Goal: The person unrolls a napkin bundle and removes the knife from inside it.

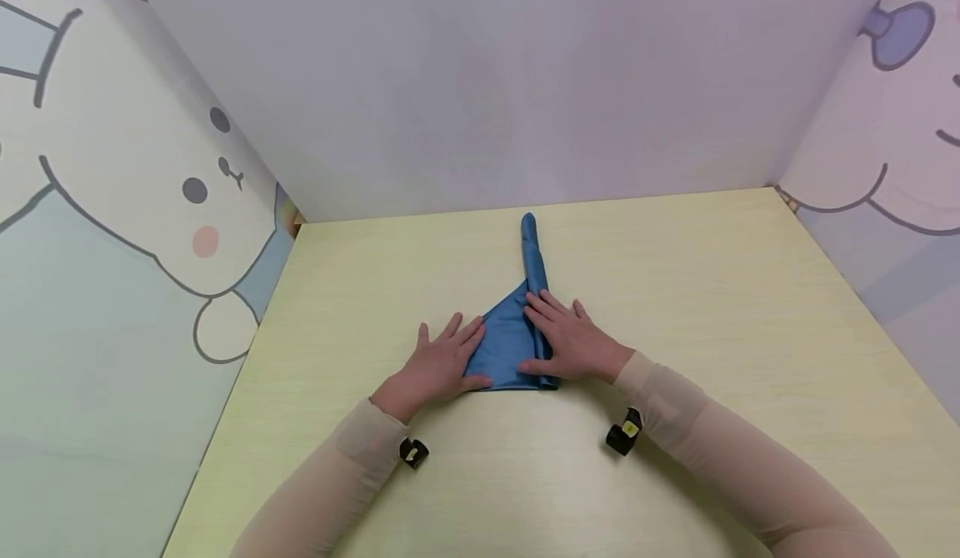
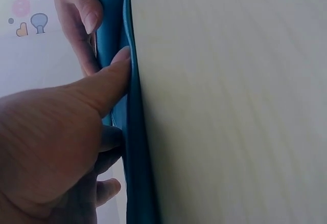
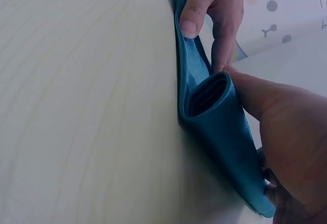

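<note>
A blue cloth (image 1: 504, 346) lies on the table, its right side rolled into a narrow tube (image 1: 533, 258) that points toward the wall. The left part is still a flat sloping panel with a straight near edge. My left hand (image 1: 442, 364) rests on the flat part's left end, fingers spread and thumb along the near edge. Over the roll lies my right hand (image 1: 573, 341), fingers extended across it and thumb on the cloth to its left. In the right wrist view the roll's open end (image 3: 209, 96) shows several layers wound inside.
The pale wooden table (image 1: 675, 291) extends around the cloth on all sides. Behind it rises a plain light wall (image 1: 480, 83). Cartoon-printed panels (image 1: 127, 150) stand to the left and right. A small black camera (image 1: 624, 433) hangs from the right sleeve, another (image 1: 414, 453) from the left.
</note>
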{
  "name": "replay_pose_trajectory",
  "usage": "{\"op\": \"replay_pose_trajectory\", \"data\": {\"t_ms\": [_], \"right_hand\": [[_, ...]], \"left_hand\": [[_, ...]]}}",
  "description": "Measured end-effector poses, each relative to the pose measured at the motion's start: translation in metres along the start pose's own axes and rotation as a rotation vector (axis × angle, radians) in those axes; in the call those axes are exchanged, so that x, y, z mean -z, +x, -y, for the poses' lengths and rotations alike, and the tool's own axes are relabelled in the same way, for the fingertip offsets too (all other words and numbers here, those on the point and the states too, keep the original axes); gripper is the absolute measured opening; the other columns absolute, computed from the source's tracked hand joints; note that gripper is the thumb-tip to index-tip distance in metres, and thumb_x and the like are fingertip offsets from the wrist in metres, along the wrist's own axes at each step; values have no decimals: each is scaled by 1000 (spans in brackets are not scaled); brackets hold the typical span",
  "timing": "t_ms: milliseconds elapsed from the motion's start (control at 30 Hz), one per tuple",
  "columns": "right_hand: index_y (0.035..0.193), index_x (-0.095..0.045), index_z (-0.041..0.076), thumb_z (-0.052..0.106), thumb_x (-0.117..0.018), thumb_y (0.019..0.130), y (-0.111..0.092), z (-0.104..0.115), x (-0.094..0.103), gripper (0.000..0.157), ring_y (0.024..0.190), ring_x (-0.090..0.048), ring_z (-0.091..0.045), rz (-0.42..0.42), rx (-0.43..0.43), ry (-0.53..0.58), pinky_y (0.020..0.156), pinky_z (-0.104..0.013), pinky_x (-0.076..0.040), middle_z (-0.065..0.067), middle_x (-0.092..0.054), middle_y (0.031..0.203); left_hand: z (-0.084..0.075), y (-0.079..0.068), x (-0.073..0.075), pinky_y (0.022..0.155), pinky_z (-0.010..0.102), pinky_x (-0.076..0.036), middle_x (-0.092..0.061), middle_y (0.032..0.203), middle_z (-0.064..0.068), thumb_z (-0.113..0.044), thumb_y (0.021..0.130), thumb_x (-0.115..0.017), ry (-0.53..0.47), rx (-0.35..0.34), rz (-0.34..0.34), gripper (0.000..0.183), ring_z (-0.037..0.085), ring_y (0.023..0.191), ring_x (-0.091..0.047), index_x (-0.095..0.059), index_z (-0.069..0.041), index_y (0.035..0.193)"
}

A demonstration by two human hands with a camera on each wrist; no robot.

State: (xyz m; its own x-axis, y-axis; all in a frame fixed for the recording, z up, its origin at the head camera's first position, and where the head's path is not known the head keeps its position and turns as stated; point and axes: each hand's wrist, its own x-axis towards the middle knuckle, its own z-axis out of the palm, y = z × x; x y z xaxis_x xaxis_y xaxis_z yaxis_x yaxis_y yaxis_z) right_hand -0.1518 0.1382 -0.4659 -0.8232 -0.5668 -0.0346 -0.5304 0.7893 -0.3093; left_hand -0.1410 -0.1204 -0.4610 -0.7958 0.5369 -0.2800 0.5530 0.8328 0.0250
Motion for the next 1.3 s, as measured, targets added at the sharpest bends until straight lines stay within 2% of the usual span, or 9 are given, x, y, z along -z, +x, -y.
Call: {"op": "replay_pose_trajectory", "data": {"t_ms": [533,1033,1300], "right_hand": [[150,-33,6,70,-56,82,-3,0,4,96,146,-10,-31,4,-6,23,105,-69,-15,-8,-19,159],[151,-30,6,71,-56,81,-7,-3,7,99,147,-10,-29,7,-8,64,106,-68,-16,-8,-17,160],[152,-27,6,72,-53,82,-10,-10,4,100,146,-13,-29,7,15,106,106,-65,-21,-8,-13,160]], "left_hand": [[2,-5,3,103,69,-19,-13,161,-5,-70,88,-45,-7,-6,-9,89,26,147,-9,-22,-17,155],[7,-5,-1,103,69,-19,-13,161,-6,-71,87,-46,-2,-7,-19,89,26,147,-10,-23,-17,155],[9,-7,-1,102,70,-19,-14,161,-6,-70,88,-47,-1,-7,-23,88,27,147,-10,-24,-17,154]]}}
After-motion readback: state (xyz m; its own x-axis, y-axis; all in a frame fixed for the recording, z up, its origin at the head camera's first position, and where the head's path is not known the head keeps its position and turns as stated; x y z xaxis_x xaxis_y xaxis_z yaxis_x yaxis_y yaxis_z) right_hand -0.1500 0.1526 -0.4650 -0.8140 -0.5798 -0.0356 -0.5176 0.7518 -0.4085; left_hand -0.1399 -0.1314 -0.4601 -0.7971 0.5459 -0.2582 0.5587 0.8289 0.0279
